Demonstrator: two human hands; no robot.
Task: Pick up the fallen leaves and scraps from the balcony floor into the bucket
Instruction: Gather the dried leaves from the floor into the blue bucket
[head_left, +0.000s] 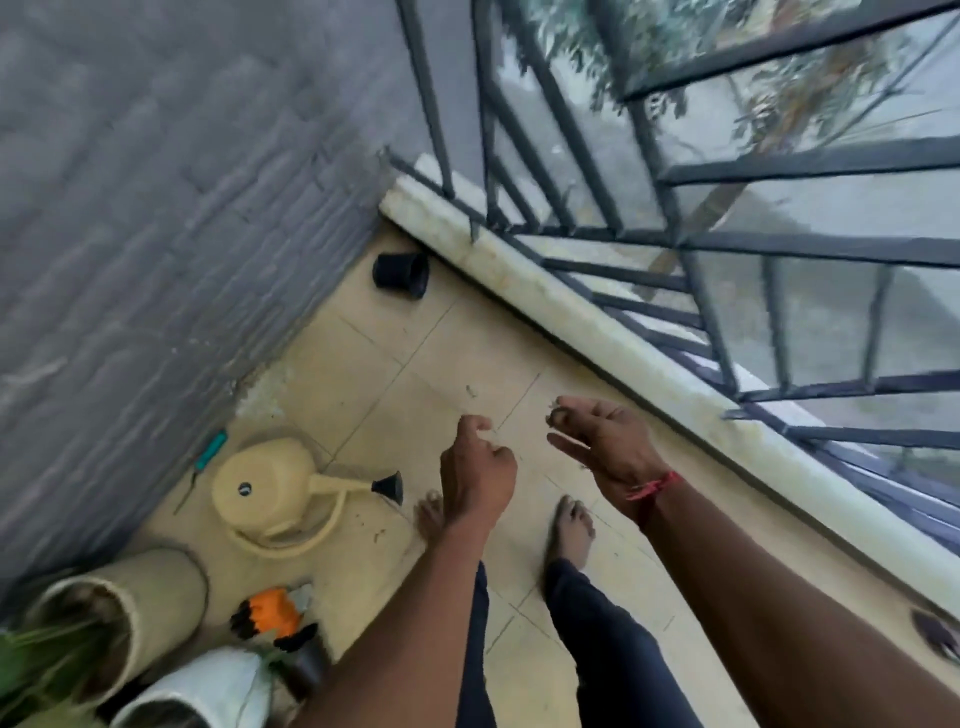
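Both of my hands hover above the beige tiled balcony floor (415, 364). My right hand (602, 436) is turned palm up, its fingers curled round a small clump of dark scraps (558, 415). My left hand (478, 473) is knuckles up with its fingers curled in, and I see nothing in it. A few tiny scraps (471, 391) lie on the tiles ahead of my hands, and more specks (376, 535) lie by the watering can. A dark dry leaf (935, 634) lies at the lower right by the ledge. A white container (208, 686), possibly the bucket, stands at the bottom left.
A cream watering can (275, 488) lies left of my feet. Behind it are a teal-handled tool (210, 452) by the grey wall, orange-black gloves (270, 613) and a cream plant pot (156, 587). A black pot (402, 275) lies tipped in the corner. The ledge and railing (571, 312) run along the right.
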